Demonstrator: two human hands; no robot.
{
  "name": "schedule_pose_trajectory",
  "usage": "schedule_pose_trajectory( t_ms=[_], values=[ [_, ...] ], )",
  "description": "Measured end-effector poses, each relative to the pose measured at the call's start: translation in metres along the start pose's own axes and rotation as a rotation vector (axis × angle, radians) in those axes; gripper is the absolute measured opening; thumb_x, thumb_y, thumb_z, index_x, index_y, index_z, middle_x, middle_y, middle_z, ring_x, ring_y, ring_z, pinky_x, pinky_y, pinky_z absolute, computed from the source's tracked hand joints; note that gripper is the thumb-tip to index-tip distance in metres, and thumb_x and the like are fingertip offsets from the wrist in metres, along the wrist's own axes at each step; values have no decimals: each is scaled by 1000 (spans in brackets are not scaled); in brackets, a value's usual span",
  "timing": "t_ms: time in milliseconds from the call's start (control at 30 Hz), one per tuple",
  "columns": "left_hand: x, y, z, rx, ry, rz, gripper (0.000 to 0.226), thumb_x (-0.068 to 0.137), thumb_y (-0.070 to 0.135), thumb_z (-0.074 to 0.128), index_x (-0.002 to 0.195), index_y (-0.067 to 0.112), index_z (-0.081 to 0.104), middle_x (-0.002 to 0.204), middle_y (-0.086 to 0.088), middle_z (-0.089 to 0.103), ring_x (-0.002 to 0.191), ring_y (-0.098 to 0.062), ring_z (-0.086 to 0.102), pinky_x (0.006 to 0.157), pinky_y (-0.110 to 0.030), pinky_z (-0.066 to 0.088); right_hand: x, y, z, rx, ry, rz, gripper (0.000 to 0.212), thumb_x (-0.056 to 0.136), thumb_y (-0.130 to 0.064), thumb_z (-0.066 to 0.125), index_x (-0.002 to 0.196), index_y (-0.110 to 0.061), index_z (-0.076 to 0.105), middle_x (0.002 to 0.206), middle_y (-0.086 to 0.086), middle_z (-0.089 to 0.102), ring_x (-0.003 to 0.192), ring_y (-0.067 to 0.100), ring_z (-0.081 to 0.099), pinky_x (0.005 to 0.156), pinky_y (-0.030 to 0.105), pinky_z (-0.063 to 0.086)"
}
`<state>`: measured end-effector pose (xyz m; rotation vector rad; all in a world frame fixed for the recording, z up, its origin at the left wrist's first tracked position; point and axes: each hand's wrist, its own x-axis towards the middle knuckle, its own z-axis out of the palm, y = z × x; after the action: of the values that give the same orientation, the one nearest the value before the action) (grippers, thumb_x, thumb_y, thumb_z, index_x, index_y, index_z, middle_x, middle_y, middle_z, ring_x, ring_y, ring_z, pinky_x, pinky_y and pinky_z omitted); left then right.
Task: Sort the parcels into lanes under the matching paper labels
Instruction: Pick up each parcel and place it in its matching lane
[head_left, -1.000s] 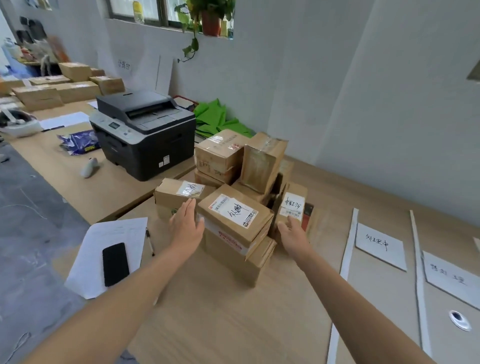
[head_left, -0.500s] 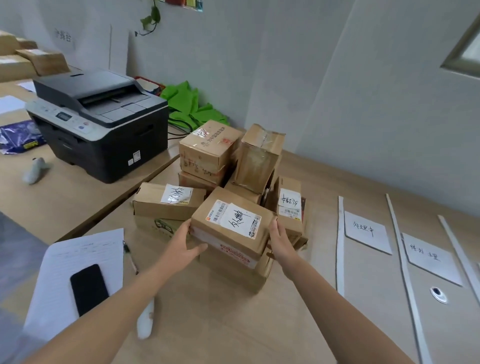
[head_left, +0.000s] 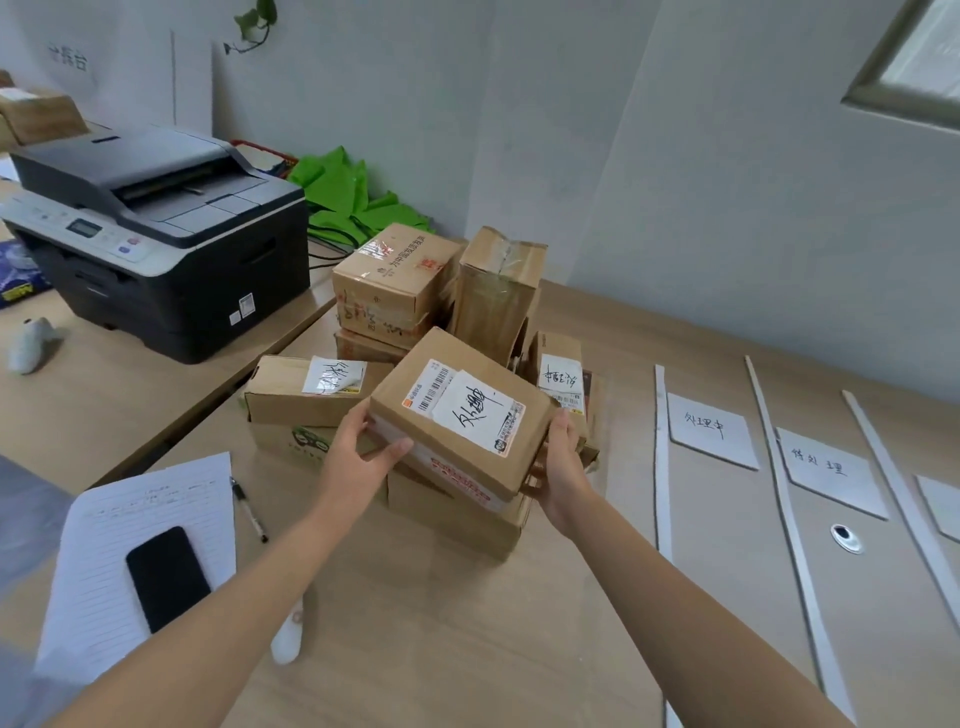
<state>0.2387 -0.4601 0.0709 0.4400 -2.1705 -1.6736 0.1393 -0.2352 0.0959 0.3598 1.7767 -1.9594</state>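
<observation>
head | left hand, right hand curled, gripping parcel ends

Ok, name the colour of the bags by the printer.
The crumpled fabric bags are bright green; head view.

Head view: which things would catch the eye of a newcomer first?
The left hand and right hand hold a brown cardboard parcel with a white handwritten label at the front of a pile of brown cardboard boxes. A black and grey printer stands far left; white paper lane labels lie at right.
</observation>
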Motion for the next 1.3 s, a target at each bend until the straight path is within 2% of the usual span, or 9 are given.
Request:
schedule_pose_trajectory(
  t_ms=[67, 133, 267, 467, 667, 867, 967, 1100, 1300],
  values=[
    [-4, 14, 3, -20, -16, 50, 62, 80, 34, 76, 132, 46, 44, 130, 22, 47, 118, 15, 44, 89, -9, 40, 0, -2, -6, 66, 18, 14, 48, 96, -69, 29, 131, -37, 36, 112, -1, 67, 94, 18, 67, 82, 45, 57],
    [-8, 26, 6, -65, -60, 84, 64, 79, 40, 75, 130, 54, 39, 132, 21, 41, 117, 20, 43, 90, -5, 41, -3, -3, -12, 125, 34, 38, 63, 86, -76, 40, 133, -33, 40, 119, 0, 68, 105, 23, 68, 86, 51, 57],
    [-20, 48, 15, -239, -152, 61, 65, 77, 55, 76, 132, 54, 42, 134, 5, 54, 123, -11, 56, 100, -41, 53, -18, -10, -30, 136, -21, 30, 76, 76, -78, 48, 135, -29, 45, 118, 9, 72, 106, 26, 63, 96, 62, 45],
    [-33, 80, 43, -337, -48, 23, 82, 65, 65, 80, 134, 50, 39, 147, -5, 38, 129, -24, 51, 102, -53, 49, -68, -27, -76, 127, -160, -18, 51, 95, -62, 41, 125, -26, 63, 117, 8, 72, 108, 29, 67, 93, 60, 53],
    [-71, 98, 109, -258, 69, -43, 60, 70, 75, 70, 111, 36, 49, 129, -5, 52, 116, -19, 58, 102, -48, 50, -114, -26, -142, 159, -194, -55, 53, 94, -52, 39, 126, -17, 63, 90, -2, 63, 71, 15, 53, 78, 40, 51],
    [-132, 133, 197, -445, -154, -141, 30, 102, 23, 51, 132, 17, 50, 133, -7, 60, 122, -21, 57, 98, -34, 46, -165, -10, -243, 143, -254, -101, 56, 86, -52, 46, 130, -20, 62, 110, 4, 61, 95, 26, 59, 82, 48, 51],
    [-166, 141, 248, -462, -278, -164, 32, 104, 25, 46, 135, 24, 51, 137, -5, 60, 124, -19, 57, 109, -39, 41, -189, -2, -297, 105, -135, -114, 56, 82, -60, 50, 123, -25, 66, 117, -1, 68, 103, 24, 62, 81, 42, 49],
    [-221, 152, 307, -422, -390, -156, 31, 106, 28, 41, 135, 32, 52, 128, 3, 65, 124, -17, 57, 111, -40, 39, -222, 7, -362, 53, 50, -128, 45, 90, -60, 46, 119, -33, 68, 121, -9, 71, 117, 15, 62, 109, 47, 42],
    [-270, 161, 355, -341, -568, -176, 41, 104, 47, 38, 139, 32, 54, 132, 4, 65, 125, -16, 59, 113, -46, 39, -273, 23, -424, 3, 107, -161, 38, 102, -52, 35, 112, -40, 70, 110, -15, 74, 106, 8, 66, 97, 35, 50]
  ],
)
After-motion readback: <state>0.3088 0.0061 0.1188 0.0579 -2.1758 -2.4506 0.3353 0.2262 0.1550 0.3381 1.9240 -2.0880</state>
